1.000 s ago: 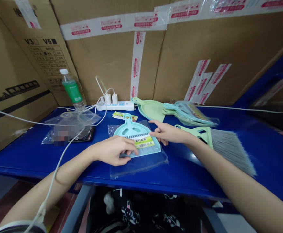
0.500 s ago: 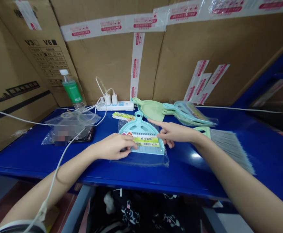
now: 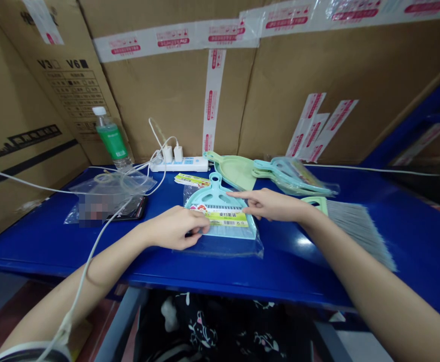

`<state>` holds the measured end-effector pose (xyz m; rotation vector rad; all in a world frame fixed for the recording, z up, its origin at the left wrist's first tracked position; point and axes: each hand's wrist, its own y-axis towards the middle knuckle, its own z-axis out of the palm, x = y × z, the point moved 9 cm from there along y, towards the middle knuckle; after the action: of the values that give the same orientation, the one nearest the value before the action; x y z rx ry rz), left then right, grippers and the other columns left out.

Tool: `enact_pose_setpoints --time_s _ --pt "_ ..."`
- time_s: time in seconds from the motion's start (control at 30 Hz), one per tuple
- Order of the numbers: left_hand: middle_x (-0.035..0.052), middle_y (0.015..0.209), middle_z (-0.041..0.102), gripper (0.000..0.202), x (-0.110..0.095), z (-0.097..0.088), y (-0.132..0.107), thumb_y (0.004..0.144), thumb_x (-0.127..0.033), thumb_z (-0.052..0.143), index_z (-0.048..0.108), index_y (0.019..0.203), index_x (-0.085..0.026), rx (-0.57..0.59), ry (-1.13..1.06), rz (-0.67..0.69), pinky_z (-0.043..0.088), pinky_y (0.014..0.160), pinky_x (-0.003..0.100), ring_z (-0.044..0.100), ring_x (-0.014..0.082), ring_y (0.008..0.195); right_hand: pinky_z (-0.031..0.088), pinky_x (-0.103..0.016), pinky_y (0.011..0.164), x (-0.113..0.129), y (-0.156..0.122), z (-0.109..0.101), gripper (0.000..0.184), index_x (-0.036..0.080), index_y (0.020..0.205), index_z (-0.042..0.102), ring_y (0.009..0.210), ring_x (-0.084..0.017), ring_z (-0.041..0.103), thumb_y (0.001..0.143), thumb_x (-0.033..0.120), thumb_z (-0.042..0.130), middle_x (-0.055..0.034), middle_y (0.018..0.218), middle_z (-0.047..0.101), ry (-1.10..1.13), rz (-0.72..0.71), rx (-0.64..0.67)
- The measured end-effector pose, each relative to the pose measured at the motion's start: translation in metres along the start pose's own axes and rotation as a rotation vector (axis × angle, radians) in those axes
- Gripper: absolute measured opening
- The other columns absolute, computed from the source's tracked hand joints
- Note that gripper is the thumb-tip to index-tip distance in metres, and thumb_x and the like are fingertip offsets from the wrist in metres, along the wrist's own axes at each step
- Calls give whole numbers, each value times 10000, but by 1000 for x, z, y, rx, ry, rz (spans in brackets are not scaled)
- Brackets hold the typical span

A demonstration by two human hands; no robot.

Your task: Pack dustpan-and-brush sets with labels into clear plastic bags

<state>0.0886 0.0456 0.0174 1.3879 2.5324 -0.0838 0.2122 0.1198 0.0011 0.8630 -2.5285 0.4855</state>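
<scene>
A light blue dustpan point(image 3: 220, 187) lies in a clear plastic bag point(image 3: 238, 250) on the blue table, handle pointing away from me. Across it sits a yellow-green and white printed label card point(image 3: 229, 216), with brush bristles showing around it. My left hand point(image 3: 176, 227) rests at the card's left end, thumb and fingers curled together; whatever is between them is hidden. On the other side, my right hand point(image 3: 270, 205) stretches its index finger over the dustpan's upper right rim. Its thumb is by the card's right end, and the remaining fingers are bent.
Behind are a green dustpan point(image 3: 238, 170), bagged dustpans point(image 3: 297, 176) and a power strip point(image 3: 189, 164) with white cables. A grey-bristled brush point(image 3: 355, 229) lies right. At left stand a bottle point(image 3: 112, 141) and a plastic-covered dark item point(image 3: 133, 208). Cardboard point(image 3: 159, 95) walls the back.
The card's lettering, reversed before, now reads upright. My left fingers have drawn slightly left and curled in; my right index finger has shifted slightly left and down onto the dustpan's rim.
</scene>
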Motion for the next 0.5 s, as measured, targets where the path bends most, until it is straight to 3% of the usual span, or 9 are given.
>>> enact_pose_setpoints --time_s 0.17,0.33,0.5 --pt "-42 689 540 134 0 0 0 737 -99 453 537 790 -190 12 -12 -5 355 572 204 485 92 584 290 -254 506 13 -1 -3 502 216 1332 539 489 -108 348 832 254 536 47 562 430 -163 -92 -35" --pt "-42 693 547 138 0 1 0 738 -96 458 542 792 -192 20 -12 -9 352 570 203 485 91 578 311 -251 545 29 -4 5 630 166 1329 534 536 -126 442 742 332 691 45 581 475 -179 -144 31" --pt "-35 722 565 83 0 1 0 763 -136 502 549 798 -195 39 -2 -17 359 569 204 511 97 605 334 -256 561 30 -4 9 750 155 1363 489 566 -144 482 712 450 715 29 614 523 -198 -181 39"
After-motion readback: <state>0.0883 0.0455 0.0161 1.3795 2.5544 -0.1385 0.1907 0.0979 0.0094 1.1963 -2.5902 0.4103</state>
